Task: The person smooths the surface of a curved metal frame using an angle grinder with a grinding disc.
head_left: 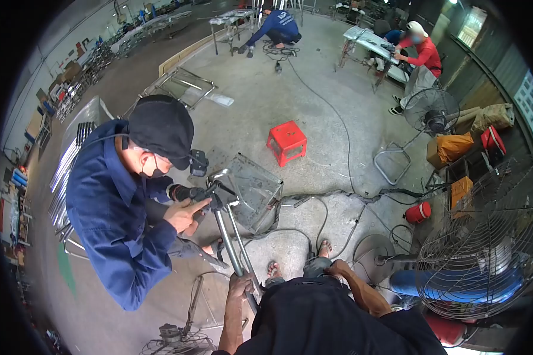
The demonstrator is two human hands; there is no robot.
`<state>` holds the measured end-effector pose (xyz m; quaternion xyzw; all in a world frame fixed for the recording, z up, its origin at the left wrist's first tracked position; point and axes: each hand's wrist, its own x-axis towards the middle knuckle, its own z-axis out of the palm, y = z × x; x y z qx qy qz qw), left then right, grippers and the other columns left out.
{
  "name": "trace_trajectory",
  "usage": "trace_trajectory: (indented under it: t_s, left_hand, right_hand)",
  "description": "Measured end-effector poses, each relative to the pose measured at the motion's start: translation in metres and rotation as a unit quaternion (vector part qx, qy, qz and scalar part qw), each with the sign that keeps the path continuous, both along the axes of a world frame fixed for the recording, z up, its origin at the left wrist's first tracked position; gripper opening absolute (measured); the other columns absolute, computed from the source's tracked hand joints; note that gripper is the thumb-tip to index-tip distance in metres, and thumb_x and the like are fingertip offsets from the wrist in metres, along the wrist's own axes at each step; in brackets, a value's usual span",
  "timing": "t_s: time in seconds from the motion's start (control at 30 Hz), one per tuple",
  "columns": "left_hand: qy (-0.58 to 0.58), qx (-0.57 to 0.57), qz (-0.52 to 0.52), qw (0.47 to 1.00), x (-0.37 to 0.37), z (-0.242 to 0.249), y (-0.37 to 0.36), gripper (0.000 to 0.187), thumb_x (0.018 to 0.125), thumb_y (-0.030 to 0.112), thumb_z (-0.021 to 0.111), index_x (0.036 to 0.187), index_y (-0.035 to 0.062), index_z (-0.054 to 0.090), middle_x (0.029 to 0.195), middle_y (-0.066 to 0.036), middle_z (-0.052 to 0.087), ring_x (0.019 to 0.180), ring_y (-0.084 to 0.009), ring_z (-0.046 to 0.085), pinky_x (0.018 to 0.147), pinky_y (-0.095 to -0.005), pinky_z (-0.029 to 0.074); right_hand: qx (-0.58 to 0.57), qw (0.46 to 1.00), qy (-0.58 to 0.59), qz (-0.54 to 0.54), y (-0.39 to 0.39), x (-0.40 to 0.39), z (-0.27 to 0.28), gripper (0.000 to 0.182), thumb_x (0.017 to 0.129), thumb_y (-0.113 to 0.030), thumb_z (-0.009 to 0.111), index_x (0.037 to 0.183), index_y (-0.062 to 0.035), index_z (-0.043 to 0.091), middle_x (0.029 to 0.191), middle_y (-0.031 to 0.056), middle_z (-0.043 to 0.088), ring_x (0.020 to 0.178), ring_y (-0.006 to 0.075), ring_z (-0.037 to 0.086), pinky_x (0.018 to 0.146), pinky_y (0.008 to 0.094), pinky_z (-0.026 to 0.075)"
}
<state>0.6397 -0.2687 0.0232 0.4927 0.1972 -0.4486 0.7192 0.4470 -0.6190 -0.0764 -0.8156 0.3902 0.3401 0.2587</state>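
At the bottom centre, my left hand (240, 285) is wrapped round a bent metal tube frame (226, 234), which slants up and away from me. My right hand (339, 269) rests on my right knee and holds nothing that I can see; its fingertips are partly hidden. Close on my left, a co-worker (115, 195) in a dark blue shirt, black cap and mask bends over the frame's far end. That person's gloved hand holds a dark tool (210, 196) against the frame, and their bare hand (186, 214) points beside it.
Past the frame lie a grey metal plate (251, 189) and a red stool (287, 142). Cables (337, 194) cross the concrete floor. Two fans (485, 248) (435, 118) and a blue cylinder (456, 287) stand to the right. Other people (278, 26) (420, 56) work farther back.
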Motion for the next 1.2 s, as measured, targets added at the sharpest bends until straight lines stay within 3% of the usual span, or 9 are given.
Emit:
trace_trajectory:
  t_s: [0.1,0.4,1.2]
  left_hand:
    - [-0.025,0.026,-0.007,0.999,-0.003,-0.007,0.001,0.023,0.080,0.002,0.059,0.070,0.0130,0.042,0.048,0.001,0.035,0.034,-0.0105,0.036,0.032,-0.0274,0.032]
    - [0.015,-0.014,0.009,1.000,0.000,0.005,-0.001,0.028,0.076,0.002,0.064,0.066,0.0137,0.040,0.047,0.002,0.034,0.035,-0.0109,0.035,0.034,-0.0292,0.032]
    - [0.010,-0.013,0.015,1.000,-0.002,0.002,-0.001,0.028,0.077,0.002,0.064,0.067,0.0142,0.040,0.047,0.003,0.033,0.034,-0.0105,0.034,0.033,-0.0283,0.031]
  right_hand:
    - [0.009,1.000,-0.004,-0.012,-0.005,-0.010,-0.025,0.064,0.063,-0.055,0.062,0.091,0.0024,0.067,0.095,0.0231,0.064,0.091,0.0340,0.062,0.078,0.0392,0.047]
    - [0.006,1.000,0.004,-0.022,0.004,0.009,0.016,0.064,0.061,-0.053,0.068,0.091,0.0029,0.066,0.098,0.0227,0.063,0.093,0.0341,0.062,0.078,0.0403,0.048]
    - [0.013,1.000,-0.002,-0.007,0.006,0.009,0.023,0.064,0.062,-0.054,0.066,0.095,0.0020,0.066,0.100,0.0228,0.063,0.095,0.0340,0.061,0.080,0.0392,0.048]
